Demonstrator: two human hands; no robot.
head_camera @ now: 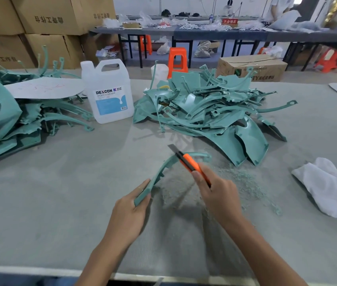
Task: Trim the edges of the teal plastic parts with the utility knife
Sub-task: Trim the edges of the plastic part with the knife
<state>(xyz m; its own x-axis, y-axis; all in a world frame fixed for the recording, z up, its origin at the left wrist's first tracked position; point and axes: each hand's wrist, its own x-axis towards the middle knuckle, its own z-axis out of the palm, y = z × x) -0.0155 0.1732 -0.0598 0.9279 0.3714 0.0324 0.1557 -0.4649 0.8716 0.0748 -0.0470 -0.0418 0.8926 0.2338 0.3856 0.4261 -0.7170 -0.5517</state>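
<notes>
Fingers of the left hand pinch a curved teal strip at its near end. Right hand grips the orange utility knife, blade crossing the strip above fine teal shavings.

- Utility knife: the rear of the handle is covered by the right hand. Whether the blade is laid against the plastic cannot be told.
- Curved teal part: the near end is hidden under the fingers of the left hand.
- Left pile of teal parts: cut off by the left edge. Its top is covered by a white sheet whose red marks are not legible.
- White cloth: cut off by the right edge.
- Jug: the label's small print is too small to be read.
- Cardboard box: the lower part is hidden behind the right pile.
</notes>
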